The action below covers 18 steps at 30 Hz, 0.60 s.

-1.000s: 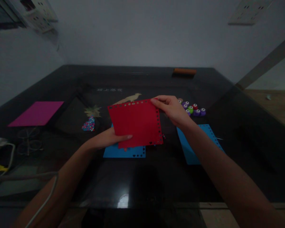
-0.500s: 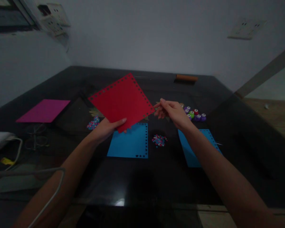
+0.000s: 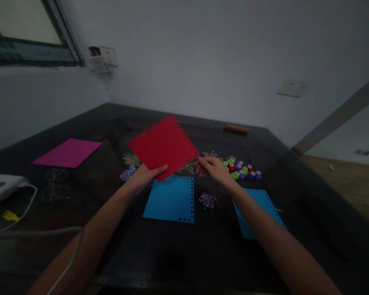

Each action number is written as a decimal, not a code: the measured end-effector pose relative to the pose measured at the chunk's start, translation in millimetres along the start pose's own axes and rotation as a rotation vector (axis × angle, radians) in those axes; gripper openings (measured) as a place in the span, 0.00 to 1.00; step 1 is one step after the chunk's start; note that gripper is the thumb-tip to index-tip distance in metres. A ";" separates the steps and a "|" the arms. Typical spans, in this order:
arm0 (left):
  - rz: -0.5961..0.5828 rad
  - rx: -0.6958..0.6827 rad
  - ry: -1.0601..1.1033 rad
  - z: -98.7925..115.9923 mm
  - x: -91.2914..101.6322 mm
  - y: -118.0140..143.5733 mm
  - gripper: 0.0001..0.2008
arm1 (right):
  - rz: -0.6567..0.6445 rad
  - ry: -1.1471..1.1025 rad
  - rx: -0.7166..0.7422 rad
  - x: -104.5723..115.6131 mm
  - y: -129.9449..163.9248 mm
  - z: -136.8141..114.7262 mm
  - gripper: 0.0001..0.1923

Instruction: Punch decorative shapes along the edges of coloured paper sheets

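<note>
Red sheet (image 3: 162, 146) pinched in left hand (image 3: 147, 175) fingers; right hand (image 3: 213, 169) fingers loosely spread.

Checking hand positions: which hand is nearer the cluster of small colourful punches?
Right. The right hand hovers just left of the punches; the left hand holds the red sheet farther left.

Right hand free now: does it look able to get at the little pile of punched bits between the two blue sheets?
Probably yes. The right hand is empty, fingers loose, just behind the pile of punched bits, with bare table between and nothing over it.
</note>
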<state>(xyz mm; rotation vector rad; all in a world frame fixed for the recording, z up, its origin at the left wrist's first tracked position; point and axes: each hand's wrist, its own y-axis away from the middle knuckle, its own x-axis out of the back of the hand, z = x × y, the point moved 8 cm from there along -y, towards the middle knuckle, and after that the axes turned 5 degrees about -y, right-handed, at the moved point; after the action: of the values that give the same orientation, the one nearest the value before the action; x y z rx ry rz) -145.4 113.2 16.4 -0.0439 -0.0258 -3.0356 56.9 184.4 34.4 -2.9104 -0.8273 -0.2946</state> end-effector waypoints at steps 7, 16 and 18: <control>-0.011 -0.031 0.053 2.5 2.0 -1.9 0.14 | -0.011 0.053 -0.026 -19.4 -12.9 1.0 0.23; 0.061 -0.046 0.163 7.8 10.3 -5.0 0.16 | 0.040 0.443 0.082 -49.2 -34.8 -4.8 0.14; 0.090 -0.046 0.189 8.0 13.1 -5.6 0.16 | 0.070 0.512 0.095 -52.5 -38.7 -7.0 0.11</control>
<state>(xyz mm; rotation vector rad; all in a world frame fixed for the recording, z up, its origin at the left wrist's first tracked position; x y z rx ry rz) -158.8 117.5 24.8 0.2310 0.0591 -2.9363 -8.5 189.4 31.8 -2.5798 -0.6297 -0.9136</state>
